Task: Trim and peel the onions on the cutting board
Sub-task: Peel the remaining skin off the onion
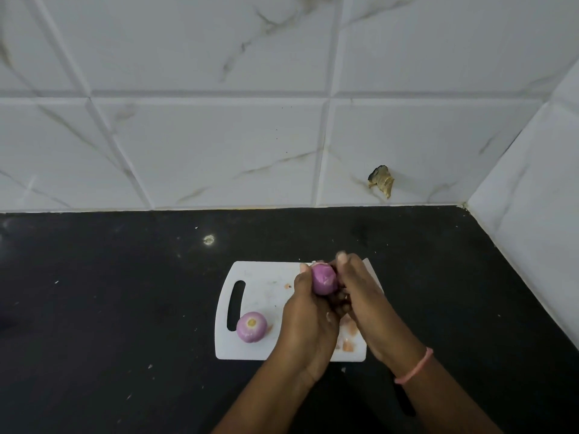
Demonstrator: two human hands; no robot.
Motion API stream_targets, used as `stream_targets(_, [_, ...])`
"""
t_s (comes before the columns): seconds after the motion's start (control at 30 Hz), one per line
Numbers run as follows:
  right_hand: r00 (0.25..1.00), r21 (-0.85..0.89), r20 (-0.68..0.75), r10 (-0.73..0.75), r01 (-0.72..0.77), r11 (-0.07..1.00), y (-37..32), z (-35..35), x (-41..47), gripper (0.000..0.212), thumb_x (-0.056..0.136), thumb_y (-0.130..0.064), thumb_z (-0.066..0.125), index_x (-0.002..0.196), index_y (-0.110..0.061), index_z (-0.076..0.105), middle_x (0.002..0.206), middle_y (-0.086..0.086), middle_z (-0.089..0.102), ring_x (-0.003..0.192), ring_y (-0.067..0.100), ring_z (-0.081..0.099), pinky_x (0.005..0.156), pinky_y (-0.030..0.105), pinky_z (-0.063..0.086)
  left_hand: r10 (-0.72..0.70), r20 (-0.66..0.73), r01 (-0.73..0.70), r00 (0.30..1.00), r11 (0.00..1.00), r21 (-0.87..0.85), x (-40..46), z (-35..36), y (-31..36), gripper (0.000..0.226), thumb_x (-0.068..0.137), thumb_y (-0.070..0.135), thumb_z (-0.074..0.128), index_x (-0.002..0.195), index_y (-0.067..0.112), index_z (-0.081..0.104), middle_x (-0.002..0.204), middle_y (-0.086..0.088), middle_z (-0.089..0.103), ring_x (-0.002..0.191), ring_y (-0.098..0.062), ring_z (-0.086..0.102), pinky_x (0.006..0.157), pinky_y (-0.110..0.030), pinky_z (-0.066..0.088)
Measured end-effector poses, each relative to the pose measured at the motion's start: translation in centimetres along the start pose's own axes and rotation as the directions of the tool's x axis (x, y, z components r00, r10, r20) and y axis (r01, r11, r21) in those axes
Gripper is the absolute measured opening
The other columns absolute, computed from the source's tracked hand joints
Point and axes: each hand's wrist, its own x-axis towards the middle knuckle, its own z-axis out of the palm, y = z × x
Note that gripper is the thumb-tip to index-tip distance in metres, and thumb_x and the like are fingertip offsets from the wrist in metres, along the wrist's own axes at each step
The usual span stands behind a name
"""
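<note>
A white cutting board (260, 283) with a handle slot lies on the black counter. A peeled purple onion (251, 327) with a trimmed end facing up sits at the board's near left corner. Above the board's right half, my left hand (308, 321) and my right hand (360, 292) both grip a second purple onion (324, 278), fingers curled round it from either side. Pale peel scraps (348, 346) lie on the board under my hands. No knife shows clearly.
The black counter (125, 292) runs to a white marble-tiled wall at the back and at the right, forming a corner. A chipped hole (381, 180) marks the back wall. Small crumbs dot the counter. A pink band sits on my right wrist (413, 366).
</note>
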Motion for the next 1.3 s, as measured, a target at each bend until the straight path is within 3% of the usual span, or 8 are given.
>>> stream_targets(0.1, [0.993,-0.043,0.013,-0.114,0.114,0.993,0.8,0.6,-0.6,0.047,0.079,-0.054,0.06,0.104,-0.016,0.052,0.097,0.001,0.066,0.092,0.006,0.067,0.078,0.021,0.053,-0.016,0.009,0.016,1.0,0.998,-0.064,0.9,-0.5,-0.4,0.058,0.098,0.048,0.052,0.13,-0.001,0.059,0.13,-0.026,0.062,0.126,-0.034,0.059,0.113,-0.049,0.039])
stream_targets(0.3, [0.965,-0.09,0.096,-0.246,0.254,0.963,1.3,0.3,-0.9,0.026,0.093,-0.039,0.047,0.109,-0.019,0.051,0.1,-0.012,0.064,0.102,0.004,0.063,0.085,0.018,0.05,0.013,-0.061,-0.022,0.998,0.989,-0.148,0.6,-0.2,-0.4,0.056,0.102,0.045,0.044,0.128,-0.001,0.06,0.123,-0.023,0.067,0.122,-0.033,0.062,0.114,-0.047,0.04])
stream_targets(0.5, [0.944,-0.107,0.219,-0.247,0.275,0.955,1.4,-1.2,-0.7,0.031,0.093,-0.031,0.056,0.123,-0.026,0.049,0.103,-0.02,0.06,0.107,0.001,0.058,0.09,0.018,0.047,-0.061,-0.043,0.047,0.997,0.962,-0.268,0.7,-0.3,-0.5,0.059,0.101,0.046,0.047,0.129,-0.005,0.056,0.12,-0.023,0.062,0.13,-0.038,0.054,0.114,-0.05,0.038])
stream_targets(0.67, [0.972,-0.025,0.03,-0.232,0.233,0.972,1.5,-0.3,-0.3,0.022,0.086,-0.029,0.069,0.104,-0.023,0.058,0.1,0.003,0.066,0.101,0.016,0.065,0.084,0.029,0.054,-0.065,-0.036,0.051,0.997,0.953,-0.298,0.0,0.4,-0.2,0.047,0.102,0.04,0.047,0.117,-0.002,0.061,0.091,-0.016,0.069,0.109,-0.026,0.063,0.115,-0.044,0.039])
stream_targets(0.8, [0.974,-0.008,-0.138,-0.179,0.179,0.984,1.5,0.7,-0.2,0.013,0.087,-0.024,0.069,0.091,-0.019,0.058,0.087,0.01,0.066,0.087,0.022,0.067,0.081,0.04,0.057,-0.083,-0.024,0.073,0.996,0.959,-0.274,-0.5,0.8,-0.5,0.048,0.102,0.038,0.048,0.124,-0.002,0.061,0.109,-0.019,0.071,0.117,-0.029,0.064,0.114,-0.048,0.039])
stream_targets(0.93, [0.964,0.025,-0.232,-0.132,0.142,0.99,0.9,1.2,-0.3,0.026,0.086,-0.032,0.07,0.083,-0.012,0.053,0.079,0.01,0.066,0.082,0.03,0.068,0.077,0.045,0.058,-0.079,-0.047,0.066,0.996,0.969,-0.237,-1.1,1.6,-0.8,0.043,0.102,0.036,0.049,0.124,0.002,0.063,0.123,-0.02,0.068,0.117,-0.03,0.065,0.11,-0.047,0.044])
stream_targets(1.07, [1.0,0.095,-0.014,-0.015,0.016,0.995,0.1,-0.2,-0.4,0.029,0.084,-0.034,0.067,0.093,-0.01,0.054,0.086,0.005,0.066,0.083,0.016,0.066,0.072,0.028,0.056,-0.048,-0.075,0.029,0.996,0.972,-0.234,-1.0,1.4,-0.9,0.042,0.102,0.037,0.047,0.122,0.004,0.064,0.116,-0.017,0.072,0.113,-0.025,0.067,0.099,-0.036,0.051])
stream_targets(1.3, [0.981,0.148,0.18,-0.068,0.041,0.988,1.7,-1.8,-0.6,0.035,0.085,-0.021,0.072,0.116,-0.018,0.056,0.114,0.009,0.064,0.113,0.021,0.062,0.096,0.032,0.051,-0.106,-0.091,0.085,0.99,0.973,-0.216,-0.3,0.8,-0.1,0.05,0.104,0.041,0.044,0.117,-0.003,0.062,0.089,-0.017,0.068,0.101,-0.025,0.066,0.104,-0.037,0.049])
